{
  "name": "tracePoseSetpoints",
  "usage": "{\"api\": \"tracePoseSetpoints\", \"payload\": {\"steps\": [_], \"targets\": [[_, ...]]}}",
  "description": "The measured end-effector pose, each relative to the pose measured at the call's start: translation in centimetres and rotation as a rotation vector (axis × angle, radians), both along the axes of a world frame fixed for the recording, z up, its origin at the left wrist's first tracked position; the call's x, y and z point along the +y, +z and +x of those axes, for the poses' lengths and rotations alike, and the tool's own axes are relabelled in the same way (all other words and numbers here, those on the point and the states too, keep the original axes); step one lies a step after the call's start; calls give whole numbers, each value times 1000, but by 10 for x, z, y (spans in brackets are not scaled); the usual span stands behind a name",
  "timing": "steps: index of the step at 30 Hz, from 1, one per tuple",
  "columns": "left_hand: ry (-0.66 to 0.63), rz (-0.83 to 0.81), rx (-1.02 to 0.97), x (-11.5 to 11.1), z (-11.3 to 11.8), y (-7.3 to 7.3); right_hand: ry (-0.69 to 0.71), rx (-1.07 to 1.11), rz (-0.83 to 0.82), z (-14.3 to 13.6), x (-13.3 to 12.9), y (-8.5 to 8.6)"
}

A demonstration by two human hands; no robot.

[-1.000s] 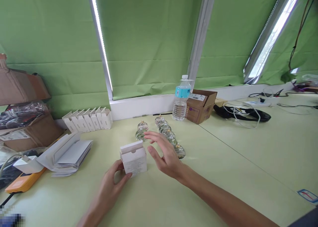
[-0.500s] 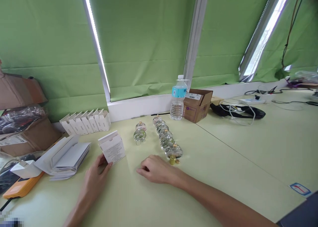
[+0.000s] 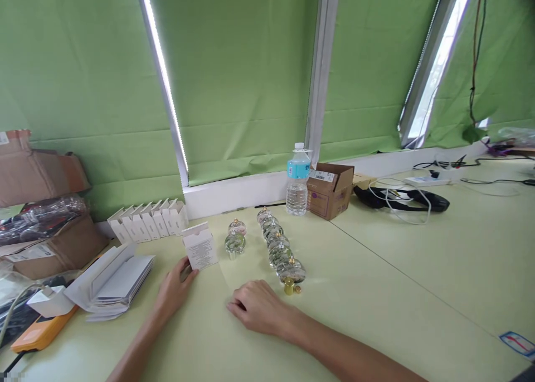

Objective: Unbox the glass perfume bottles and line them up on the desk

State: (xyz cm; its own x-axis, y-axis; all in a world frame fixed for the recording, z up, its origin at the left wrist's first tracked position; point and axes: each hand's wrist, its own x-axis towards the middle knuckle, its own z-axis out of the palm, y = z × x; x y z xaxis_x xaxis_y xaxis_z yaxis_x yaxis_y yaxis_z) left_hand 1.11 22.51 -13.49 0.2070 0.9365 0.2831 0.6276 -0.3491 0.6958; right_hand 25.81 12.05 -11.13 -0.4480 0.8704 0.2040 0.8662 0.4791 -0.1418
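Note:
My left hand (image 3: 179, 287) holds a small white carton (image 3: 200, 247) by its lower left part. The carton stands upright on the table, its printed side facing me and its top flap raised. My right hand (image 3: 261, 306) rests on the table, fingers curled into a loose fist, with nothing seen in it. Beyond it runs a row of several round glass bottles (image 3: 279, 254) with gold-coloured tops. A gold cap (image 3: 288, 285) lies by the nearest bottle. Two more round bottles (image 3: 235, 241) stand between the carton and that row.
Several white cartons (image 3: 148, 221) line the back left. Stacked white paper sheets (image 3: 121, 281), a white adapter (image 3: 50, 301) and an orange device (image 3: 44, 333) lie at left. A water bottle (image 3: 297, 189), a brown box (image 3: 329, 192) and a black headset with cables (image 3: 405, 199) stand behind.
My left hand has shifted the carton rightwards and farther back, closer to the two bottles. My right hand keeps its curled pose. The camera view has tilted slightly upward.

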Motion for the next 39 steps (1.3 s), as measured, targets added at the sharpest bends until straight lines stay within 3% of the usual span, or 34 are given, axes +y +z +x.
{"api": "tracePoseSetpoints", "payload": {"steps": [7, 10, 16, 22, 25, 33, 39], "targets": [[3, -14, -17, -1, -3, -1, -14, 53, -62, -1, -1, 0], [8, -8, -19, -3, -2, 1, -80, 172, -71, -4, 2, 0], [1, 5, -37, -1, -5, 0, -250, 516, 192, -10, 25, 13], [-9, 5, -59, 2, -7, -4, -505, 497, 133, -14, 78, 17], [-23, 8, -71, 1, -6, -4, -552, 478, 125, -22, 94, 13], [-27, 18, -80, 3, -7, -8, -614, 429, 134, -35, 101, 7], [-10, 6, -68, 4, -7, -9, -588, 376, 111, -30, 88, 9]]}}
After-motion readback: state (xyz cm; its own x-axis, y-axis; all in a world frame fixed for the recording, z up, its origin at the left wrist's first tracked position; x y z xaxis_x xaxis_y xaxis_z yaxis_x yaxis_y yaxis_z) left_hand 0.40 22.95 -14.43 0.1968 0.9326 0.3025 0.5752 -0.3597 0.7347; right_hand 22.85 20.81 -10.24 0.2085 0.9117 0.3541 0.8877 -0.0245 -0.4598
